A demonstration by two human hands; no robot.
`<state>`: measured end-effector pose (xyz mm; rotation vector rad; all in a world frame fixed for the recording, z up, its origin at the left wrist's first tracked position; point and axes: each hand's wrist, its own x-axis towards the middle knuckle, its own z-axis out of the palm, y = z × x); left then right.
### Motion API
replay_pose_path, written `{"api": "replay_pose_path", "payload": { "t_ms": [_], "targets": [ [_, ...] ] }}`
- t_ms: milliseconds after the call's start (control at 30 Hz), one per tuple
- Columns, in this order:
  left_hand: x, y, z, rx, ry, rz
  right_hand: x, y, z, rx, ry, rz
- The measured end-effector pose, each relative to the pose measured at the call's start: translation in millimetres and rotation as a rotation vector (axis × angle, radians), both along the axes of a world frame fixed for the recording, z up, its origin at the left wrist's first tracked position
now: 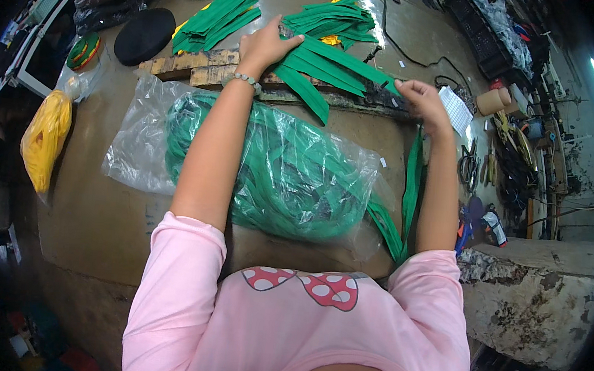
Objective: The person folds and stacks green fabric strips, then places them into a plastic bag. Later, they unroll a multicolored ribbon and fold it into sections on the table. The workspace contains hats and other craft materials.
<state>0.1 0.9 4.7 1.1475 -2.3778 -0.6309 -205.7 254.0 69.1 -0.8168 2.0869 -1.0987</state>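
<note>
A green fabric strip [348,62] runs slanting between my two hands. My left hand [267,46], with a beaded bracelet at the wrist, is closed on the far left end of this strip; several cut green strips [308,92] fan out below it. My right hand [425,105] pinches the strip at the board's right end. From there a long green tail [412,187] hangs toward a clear plastic bag [140,138]. Coiled green strip [291,171] fills that bag, under my left forearm. Beneath the fanned strips lies a worn wooden board [215,74].
Two piles of green strips, the left pile [219,22] and right pile [331,19], lie beyond the board. A black round cap [145,36] and a yellow-filled bag [46,139] are at left. Scissors [467,164], a cardboard roll [493,101] and a black crate [480,32] stand at right.
</note>
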Motion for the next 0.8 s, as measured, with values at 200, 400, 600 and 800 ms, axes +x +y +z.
{"api": "replay_pose_path", "payload": {
  "t_ms": [200,400,600,800],
  "targets": [
    [1,1,2,-0.007,-0.019,0.005,-3,5,-44,-0.062,-0.177,0.005],
    [1,0,0,-0.017,0.0,0.012,-4,5,-46,-0.06,-0.194,0.002],
    [0,-1,-1,-0.015,-0.007,0.008,-7,4,-50,-0.039,-0.197,0.016],
    [1,-1,-3,-0.012,0.009,0.007,-7,3,-49,-0.033,-0.206,0.024]
  ]
}}
